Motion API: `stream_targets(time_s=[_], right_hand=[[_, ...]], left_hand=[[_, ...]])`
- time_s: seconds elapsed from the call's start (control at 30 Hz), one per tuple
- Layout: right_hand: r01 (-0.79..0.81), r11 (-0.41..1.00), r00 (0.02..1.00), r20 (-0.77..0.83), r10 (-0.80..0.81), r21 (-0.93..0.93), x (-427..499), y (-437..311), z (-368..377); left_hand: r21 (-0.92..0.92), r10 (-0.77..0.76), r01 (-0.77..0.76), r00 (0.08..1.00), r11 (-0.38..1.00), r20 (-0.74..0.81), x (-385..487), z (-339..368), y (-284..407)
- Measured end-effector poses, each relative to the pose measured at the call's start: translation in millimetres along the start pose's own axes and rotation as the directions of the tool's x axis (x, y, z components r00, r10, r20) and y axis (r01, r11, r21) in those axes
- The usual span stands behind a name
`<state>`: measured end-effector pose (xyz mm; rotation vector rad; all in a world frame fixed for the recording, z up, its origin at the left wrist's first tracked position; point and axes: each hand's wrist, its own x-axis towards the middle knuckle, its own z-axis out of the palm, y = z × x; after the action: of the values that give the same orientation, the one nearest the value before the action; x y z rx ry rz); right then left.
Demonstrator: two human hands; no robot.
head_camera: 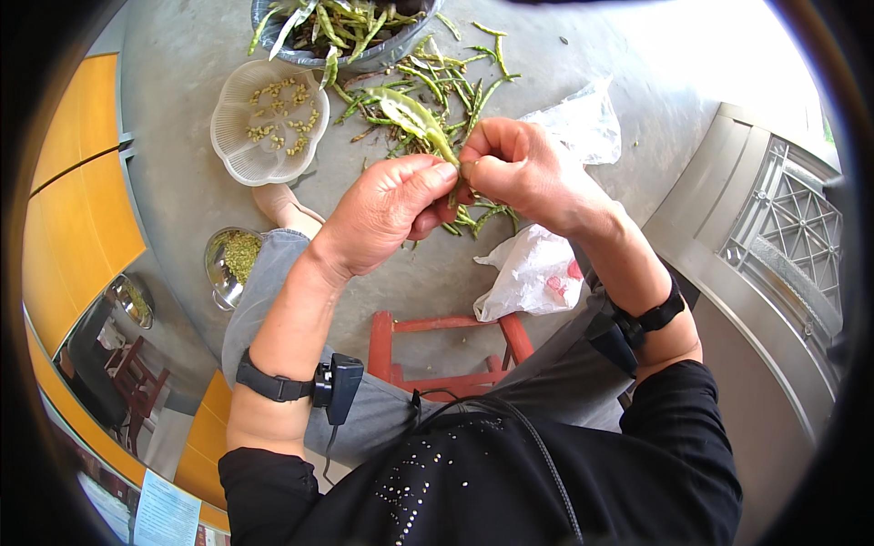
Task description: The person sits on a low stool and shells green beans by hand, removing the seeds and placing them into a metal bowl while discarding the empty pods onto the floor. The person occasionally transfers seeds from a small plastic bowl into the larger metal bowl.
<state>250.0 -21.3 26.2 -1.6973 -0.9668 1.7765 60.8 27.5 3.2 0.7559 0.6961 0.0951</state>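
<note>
A split green bean pod (418, 117) is pinched between both hands, its pale inner side showing at the upper end. My left hand (392, 208) grips it with thumb and fingers, and my right hand (522, 167) pinches it close beside the left thumb. Beyond and below the hands, a loose heap of bean pods (471, 95) lies on the floor. At the left stands a translucent scalloped plastic bowl (225, 136) with pale beans scattered inside. A metal bowl (217, 269) of green beans sits nearer, beside my left knee. Pods fill a lined bucket (307, 60) at the top.
A clear plastic bag (590, 126) lies right of the heap. A white plastic bag (532, 276) rests below my right hand. Between my legs is a red wooden stool (382, 348). Yellow cabinets (89, 211) line the left; a metal door (737, 205) is at right.
</note>
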Motion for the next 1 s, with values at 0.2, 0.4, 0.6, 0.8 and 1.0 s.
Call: stream_targets(time_s=[0.2, 0.4, 0.6, 0.8, 1.0], right_hand=[[0.035, 0.992, 0.998, -0.041, -0.04, -0.122, 0.2, -2.1, 3.6], [0.122, 0.942, 0.981, -0.108, -0.163, -0.313, -1.4, -0.7, 6.7], [0.081, 0.956, 0.941, -0.293, -0.167, -0.283, 5.7, 4.9, 8.3], [0.039, 0.941, 0.944, -0.296, -0.145, -0.335, 10.6, 11.1, 3.4], [0.03, 0.937, 0.96, -0.251, -0.124, -0.349, 11.1, 13.4, 5.9]], left_hand=[[-0.027, -0.018, 0.019, 1.0, 0.999, 0.006, -1.5, -2.7, -3.1], [0.007, -0.045, 0.045, 0.999, 0.999, -0.029, 0.3, 0.2, -5.5], [-0.146, -0.102, 0.082, 0.986, 0.986, -0.135, -1.6, -9.1, -3.1], [-0.469, 0.034, -0.261, 0.898, 0.844, -0.439, -3.5, -49.4, -8.3], [-0.517, -0.032, -0.568, 0.653, 0.641, -0.757, -16.9, -101.0, -9.9]])
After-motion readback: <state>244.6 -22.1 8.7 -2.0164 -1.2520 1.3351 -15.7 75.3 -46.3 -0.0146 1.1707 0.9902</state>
